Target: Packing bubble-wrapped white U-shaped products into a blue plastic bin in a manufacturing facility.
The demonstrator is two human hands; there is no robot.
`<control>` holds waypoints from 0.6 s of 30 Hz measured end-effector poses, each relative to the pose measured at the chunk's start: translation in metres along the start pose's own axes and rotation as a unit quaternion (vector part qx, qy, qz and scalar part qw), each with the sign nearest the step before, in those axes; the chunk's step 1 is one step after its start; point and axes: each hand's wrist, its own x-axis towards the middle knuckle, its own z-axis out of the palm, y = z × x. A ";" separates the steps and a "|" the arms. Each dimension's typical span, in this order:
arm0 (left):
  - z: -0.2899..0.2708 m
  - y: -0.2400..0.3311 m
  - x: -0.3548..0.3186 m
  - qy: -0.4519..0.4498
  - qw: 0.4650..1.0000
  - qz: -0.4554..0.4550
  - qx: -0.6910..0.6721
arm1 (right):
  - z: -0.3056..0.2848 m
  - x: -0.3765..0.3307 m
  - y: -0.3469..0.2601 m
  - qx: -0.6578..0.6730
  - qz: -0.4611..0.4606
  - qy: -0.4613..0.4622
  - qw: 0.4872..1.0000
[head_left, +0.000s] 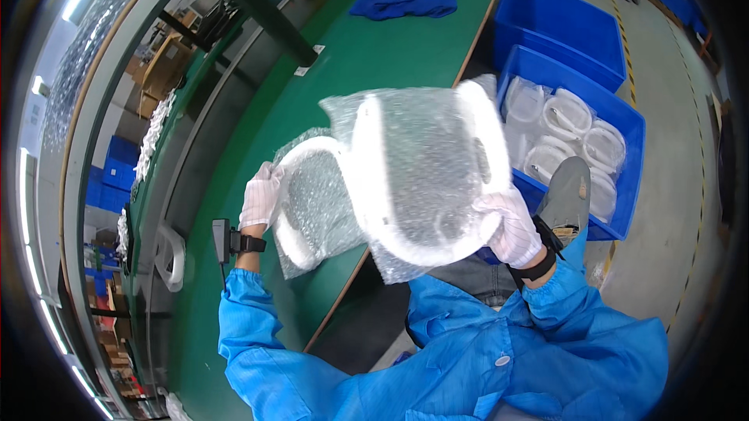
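Note:
My left hand (261, 196), in a thin whitish glove, grips the left edge of a bubble-wrap bag (324, 202) with a white curved plastic frame inside. A second, larger-looking bubble-wrapped white curved frame (425, 245) is held at its lower right by my right hand (509, 226), gloved the same way. Both bags are tilted above the front edge of the green table, and the right one overlaps the left one's inner side. Motion blurs the right bag somewhat. My right thumb lies over the wrap, while some fingers are hidden behind it.
On my right stands a blue bin (636, 163) with several bagged white frames, and another blue bin (558, 23) is behind it. A folded blue cloth (409, 1) lies far along the green table (367, 54). One white frame (169, 257) rests at the table's left side, beyond a green post (261, 11).

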 end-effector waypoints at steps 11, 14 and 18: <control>0.021 -0.036 -0.040 -0.013 0.955 -0.031 -0.296 | 0.097 0.001 0.068 -0.076 0.164 -0.080 0.980; 0.035 -0.013 -0.022 -0.069 0.891 -0.069 -0.444 | 0.095 0.006 0.072 -0.147 0.011 -0.096 0.984; 0.014 -0.024 -0.034 -0.088 0.784 -0.145 -0.597 | 0.110 0.007 0.102 -0.156 0.088 -0.092 0.979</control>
